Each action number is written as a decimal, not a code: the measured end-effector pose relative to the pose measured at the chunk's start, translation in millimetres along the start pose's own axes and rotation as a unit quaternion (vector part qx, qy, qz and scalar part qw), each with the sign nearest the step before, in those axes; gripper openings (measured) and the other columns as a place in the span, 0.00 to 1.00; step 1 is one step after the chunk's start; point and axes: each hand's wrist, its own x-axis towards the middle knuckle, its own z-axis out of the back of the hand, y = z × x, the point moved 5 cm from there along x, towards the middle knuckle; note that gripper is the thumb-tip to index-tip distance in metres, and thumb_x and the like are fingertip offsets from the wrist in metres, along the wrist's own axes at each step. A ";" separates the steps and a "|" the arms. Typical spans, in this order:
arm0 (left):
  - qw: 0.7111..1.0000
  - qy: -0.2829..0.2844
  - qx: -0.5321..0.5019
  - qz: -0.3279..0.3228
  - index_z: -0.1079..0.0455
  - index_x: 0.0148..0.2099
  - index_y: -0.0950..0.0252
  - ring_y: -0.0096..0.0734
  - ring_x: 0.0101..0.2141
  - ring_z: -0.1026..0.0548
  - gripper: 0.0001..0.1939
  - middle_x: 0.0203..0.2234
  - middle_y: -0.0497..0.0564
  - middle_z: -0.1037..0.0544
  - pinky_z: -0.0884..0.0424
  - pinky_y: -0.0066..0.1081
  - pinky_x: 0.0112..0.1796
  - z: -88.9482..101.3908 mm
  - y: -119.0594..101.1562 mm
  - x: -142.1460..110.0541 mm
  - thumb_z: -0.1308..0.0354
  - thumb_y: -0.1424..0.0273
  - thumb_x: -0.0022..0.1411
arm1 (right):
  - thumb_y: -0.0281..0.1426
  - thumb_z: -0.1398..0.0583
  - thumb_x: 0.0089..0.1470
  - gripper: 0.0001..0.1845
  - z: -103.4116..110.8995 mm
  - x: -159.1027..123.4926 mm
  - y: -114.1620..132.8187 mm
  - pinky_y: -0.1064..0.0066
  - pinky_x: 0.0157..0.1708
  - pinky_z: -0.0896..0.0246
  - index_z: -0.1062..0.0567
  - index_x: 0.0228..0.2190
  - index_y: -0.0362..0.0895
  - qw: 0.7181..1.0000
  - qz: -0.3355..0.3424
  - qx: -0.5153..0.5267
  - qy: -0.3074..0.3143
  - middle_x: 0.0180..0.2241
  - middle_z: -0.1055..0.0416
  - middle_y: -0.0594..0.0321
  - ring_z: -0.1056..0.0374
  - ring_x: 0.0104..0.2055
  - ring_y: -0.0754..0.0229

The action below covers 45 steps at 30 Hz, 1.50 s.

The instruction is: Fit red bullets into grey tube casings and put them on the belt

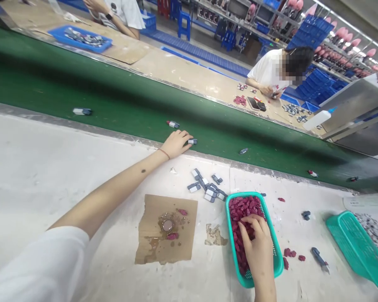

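Head: teal basket [279,261] on white worktop [34,176]; green belt [129,102], shelves [231,24] beyond.

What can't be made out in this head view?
In the head view:
- Whether the right hand grips anything: its own fingers hide the grasp over the red pieces.
- The left end of the grey piece: covered by the left hand.
- The head of the person at upper left: cut off by the top edge.
- Details of the farthest-right piece on the belt: too small and blurred.
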 end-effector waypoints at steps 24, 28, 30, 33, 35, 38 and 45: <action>0.849 0.076 -0.458 0.253 0.35 0.39 0.64 0.25 0.20 0.33 0.18 0.18 0.40 0.33 0.36 0.28 0.26 19.4 -24.9 -191.1 0.38 0.56 0.55 | 0.38 0.38 0.53 0.12 -113.3 -0.8 86.7 0.72 0.24 0.38 0.28 0.23 0.45 0.915 -0.089 0.338 0.203 0.21 0.28 0.64 0.33 0.24 0.61; 0.853 0.044 -0.444 0.272 0.31 0.36 0.65 0.28 0.24 0.32 0.17 0.24 0.47 0.26 0.37 0.29 0.28 20.1 -18.1 -206.5 0.37 0.57 0.53 | 0.37 0.42 0.58 0.11 -123.8 -5.3 96.1 0.72 0.25 0.38 0.27 0.27 0.45 0.931 -0.023 0.265 0.249 0.23 0.27 0.64 0.32 0.25 0.61; 0.838 0.020 -0.462 0.290 0.29 0.35 0.65 0.31 0.28 0.29 0.15 0.27 0.50 0.24 0.35 0.29 0.30 18.6 -14.2 -211.4 0.35 0.58 0.51 | 0.36 0.43 0.59 0.11 -128.1 -8.4 99.8 0.73 0.25 0.38 0.28 0.26 0.46 0.934 0.001 0.240 0.264 0.23 0.27 0.65 0.32 0.24 0.61; 0.788 -0.016 -0.529 0.314 0.25 0.37 0.65 0.35 0.33 0.27 0.17 0.29 0.51 0.22 0.32 0.31 0.35 14.7 -9.6 -217.1 0.32 0.59 0.48 | 0.35 0.45 0.60 0.11 -132.8 -12.3 104.3 0.73 0.25 0.38 0.30 0.26 0.46 0.936 0.022 0.224 0.270 0.24 0.27 0.65 0.32 0.24 0.61; 0.756 -0.026 -0.572 0.318 0.24 0.40 0.65 0.36 0.36 0.25 0.19 0.32 0.51 0.21 0.31 0.33 0.39 12.3 -8.4 -219.3 0.31 0.59 0.48 | 0.34 0.46 0.61 0.12 -135.9 -14.9 106.9 0.73 0.24 0.38 0.31 0.26 0.47 0.934 0.035 0.223 0.277 0.24 0.28 0.64 0.32 0.24 0.62; 0.743 -0.017 -0.597 0.300 0.25 0.43 0.64 0.40 0.41 0.24 0.20 0.36 0.53 0.20 0.30 0.35 0.41 10.6 -9.3 -219.9 0.32 0.58 0.50 | 0.32 0.48 0.62 0.12 -139.4 -18.7 110.6 0.72 0.25 0.39 0.32 0.27 0.47 0.935 0.082 0.194 0.285 0.25 0.30 0.64 0.33 0.25 0.61; 0.791 0.013 -0.556 0.254 0.35 0.44 0.64 0.30 0.27 0.26 0.20 0.35 0.54 0.21 0.32 0.30 0.28 6.1 -13.0 -219.3 0.37 0.57 0.56 | 0.28 0.50 0.63 0.13 -142.2 -23.1 115.3 0.70 0.27 0.42 0.33 0.27 0.47 0.934 0.160 0.124 0.295 0.24 0.34 0.64 0.37 0.26 0.60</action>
